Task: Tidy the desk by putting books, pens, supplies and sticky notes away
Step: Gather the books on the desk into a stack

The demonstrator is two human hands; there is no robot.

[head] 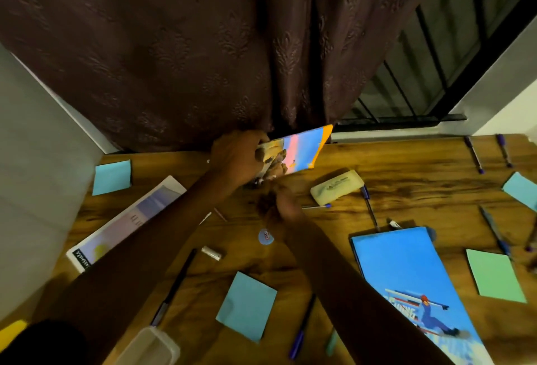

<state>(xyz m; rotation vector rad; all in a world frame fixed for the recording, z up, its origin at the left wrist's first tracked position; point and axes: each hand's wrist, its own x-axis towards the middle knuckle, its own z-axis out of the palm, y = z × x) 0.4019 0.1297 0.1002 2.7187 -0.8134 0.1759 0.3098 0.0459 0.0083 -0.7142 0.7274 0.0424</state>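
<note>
Up front, clear plastic box (148, 347) by the near edge. Far edge: colourful book (302, 152) tipped up, gripped in left hand (235, 158); right hand (279, 207) just under it, too blurry to call. One-handed hold, so might slip off behind the desk (406, 178).

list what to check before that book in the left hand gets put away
1. Left hand grip on the colourful book: ok, fingers curled round its end.
2. Book clear of the desk: cannot tell, its lower end is hidden by the hands.
3. Right hand free: cannot tell, blurred.
4. Eraser out of the way: ok, lying apart, right of the book.
5. Blue book put away: not ok, flat on the desk.
</note>
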